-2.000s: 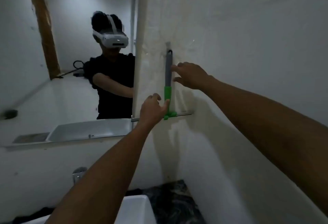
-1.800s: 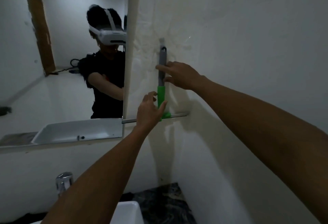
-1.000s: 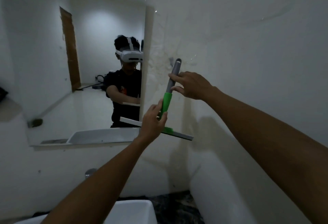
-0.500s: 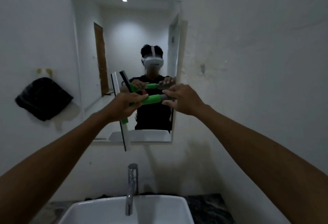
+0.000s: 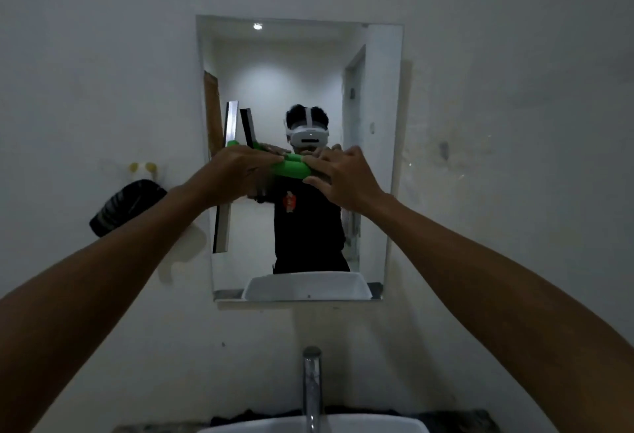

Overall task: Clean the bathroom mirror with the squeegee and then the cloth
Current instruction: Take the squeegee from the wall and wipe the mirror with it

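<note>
The rectangular mirror (image 5: 370, 96) hangs on the white wall straight ahead. In front of its left half I hold the squeegee (image 5: 291, 169), its green handle lying sideways and its metal blade standing upright near the mirror's left edge. My left hand (image 5: 240, 171) grips the handle close to the blade. My right hand (image 5: 346, 180) is closed over the handle's other end. A dark cloth (image 5: 127, 206) hangs from a hook on the wall left of the mirror. The mirror reflects a person with a headset and the same squeegee.
A chrome tap (image 5: 312, 384) rises over the white basin (image 5: 343, 427) at the bottom edge. A dark counter flanks the basin. The wall right of the mirror carries a small hook (image 5: 443, 150) and stained patches.
The squeegee came off the hook on the right wall and swung left in front of the mirror, its blade turned from level to upright. The view turned to face the mirror.
</note>
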